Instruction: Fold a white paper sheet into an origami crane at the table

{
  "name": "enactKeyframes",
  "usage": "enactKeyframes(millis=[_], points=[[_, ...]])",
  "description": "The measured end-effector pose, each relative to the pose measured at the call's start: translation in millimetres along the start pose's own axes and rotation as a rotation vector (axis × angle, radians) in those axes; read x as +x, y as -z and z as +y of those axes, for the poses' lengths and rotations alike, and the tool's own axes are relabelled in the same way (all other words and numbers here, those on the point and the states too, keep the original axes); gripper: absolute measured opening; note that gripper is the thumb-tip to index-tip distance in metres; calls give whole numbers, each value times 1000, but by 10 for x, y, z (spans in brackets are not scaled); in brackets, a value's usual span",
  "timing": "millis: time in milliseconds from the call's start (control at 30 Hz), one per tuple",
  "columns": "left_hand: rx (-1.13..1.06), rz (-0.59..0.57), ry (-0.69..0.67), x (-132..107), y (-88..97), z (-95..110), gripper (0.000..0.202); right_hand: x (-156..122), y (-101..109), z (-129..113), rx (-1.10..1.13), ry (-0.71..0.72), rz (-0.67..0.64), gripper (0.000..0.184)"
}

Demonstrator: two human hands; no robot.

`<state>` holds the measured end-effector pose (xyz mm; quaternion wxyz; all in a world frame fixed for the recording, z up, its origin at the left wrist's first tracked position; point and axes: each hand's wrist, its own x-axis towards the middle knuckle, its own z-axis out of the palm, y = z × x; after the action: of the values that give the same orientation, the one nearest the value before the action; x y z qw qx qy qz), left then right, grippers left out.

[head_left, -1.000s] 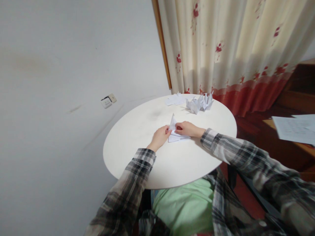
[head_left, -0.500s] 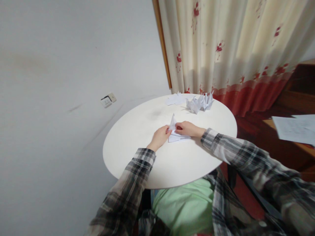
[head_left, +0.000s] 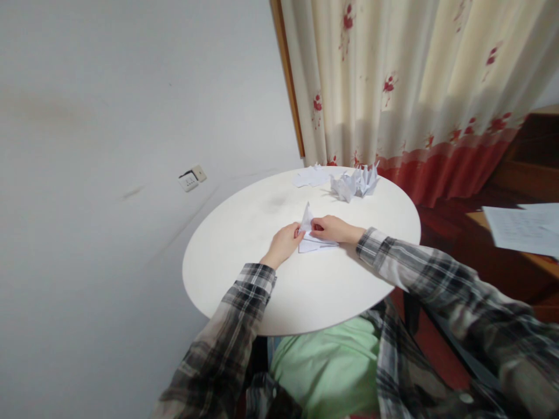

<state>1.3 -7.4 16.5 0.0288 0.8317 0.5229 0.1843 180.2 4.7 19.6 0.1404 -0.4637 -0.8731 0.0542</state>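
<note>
A partly folded white paper (head_left: 311,239) lies near the middle of the round white table (head_left: 244,273), one pointed flap standing up. My left hand (head_left: 285,242) pinches the paper's left edge at the base of that flap. My right hand (head_left: 332,228) rests closed on the paper's right side, fingers pressing it to the table. Both arms wear plaid sleeves.
Several folded white paper figures (head_left: 354,182) and flat paper scraps (head_left: 311,176) sit at the table's far edge. A flowered curtain (head_left: 406,87) hangs behind. A brown desk with white sheets (head_left: 522,230) stands at the right. A wall socket (head_left: 192,177) is on the left wall.
</note>
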Motion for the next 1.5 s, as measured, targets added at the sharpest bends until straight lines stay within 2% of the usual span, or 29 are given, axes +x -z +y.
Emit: enactKeyframes(millis=[700,1033,1500], points=[[-21,9,5,-3,16,19,18,-10,19,-7,2,5,-2,29],[-24,-5,-48,-3,14,17,20,-5,5,2,-20,22,-1,29],[-31,-25,-37,1,23,22,25,-8,12,-5,-21,18,6,30]])
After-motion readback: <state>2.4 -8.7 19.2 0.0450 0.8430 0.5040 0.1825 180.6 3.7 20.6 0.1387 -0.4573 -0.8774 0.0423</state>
